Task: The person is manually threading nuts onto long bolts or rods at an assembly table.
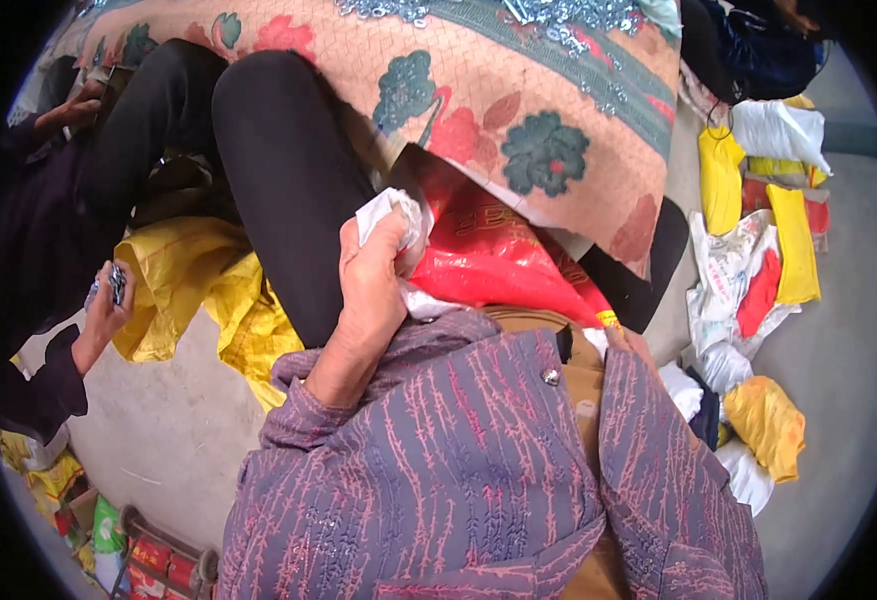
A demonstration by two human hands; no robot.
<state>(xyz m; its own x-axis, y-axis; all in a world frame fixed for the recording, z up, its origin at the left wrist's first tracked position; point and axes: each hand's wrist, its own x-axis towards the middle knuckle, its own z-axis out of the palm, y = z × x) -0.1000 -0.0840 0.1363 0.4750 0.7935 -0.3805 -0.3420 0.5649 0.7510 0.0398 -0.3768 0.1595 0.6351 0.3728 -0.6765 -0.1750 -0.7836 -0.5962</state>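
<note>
Bag (489,268) lies between left hand (372,275), clamping white wad (416,222), and right hand (641,349), grip unclear.

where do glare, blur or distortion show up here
Head view: glare on the red plastic; head view: glints on the small shiny pieces at the top; head view: the fisheye circle leaves black corners; head view: the left hand looks fairly sharp, without obvious blur.

Red bag (499,268) is glossy plastic; jacket (449,450), matt cloth.
</note>
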